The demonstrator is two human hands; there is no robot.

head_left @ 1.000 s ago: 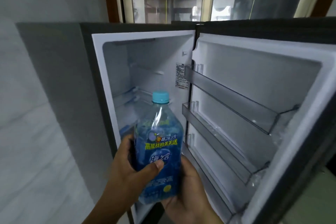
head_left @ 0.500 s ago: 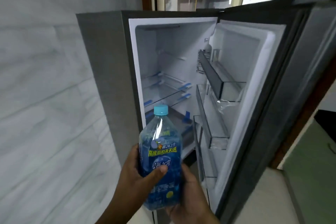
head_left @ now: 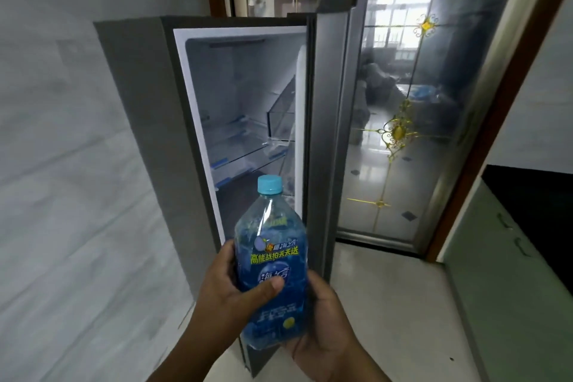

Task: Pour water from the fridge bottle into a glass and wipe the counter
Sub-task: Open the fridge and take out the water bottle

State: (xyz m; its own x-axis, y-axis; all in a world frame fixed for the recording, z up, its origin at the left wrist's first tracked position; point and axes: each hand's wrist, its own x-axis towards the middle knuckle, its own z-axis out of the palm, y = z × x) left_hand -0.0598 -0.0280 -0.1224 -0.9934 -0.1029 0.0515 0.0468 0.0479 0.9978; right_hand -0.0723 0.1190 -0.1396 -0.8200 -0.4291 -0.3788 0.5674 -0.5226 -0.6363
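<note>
Bottle (head_left: 271, 260) — in both hands

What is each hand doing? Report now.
Left hand: grips the bottle, thumb across its label.
Right hand: holds the same bottle near its base.

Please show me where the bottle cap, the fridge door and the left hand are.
bottle cap (head_left: 270, 184), head view, top of the light blue cap.
fridge door (head_left: 330, 133), head view, grey outer edge of the open door.
left hand (head_left: 228, 296), head view, back of the hand.
</note>
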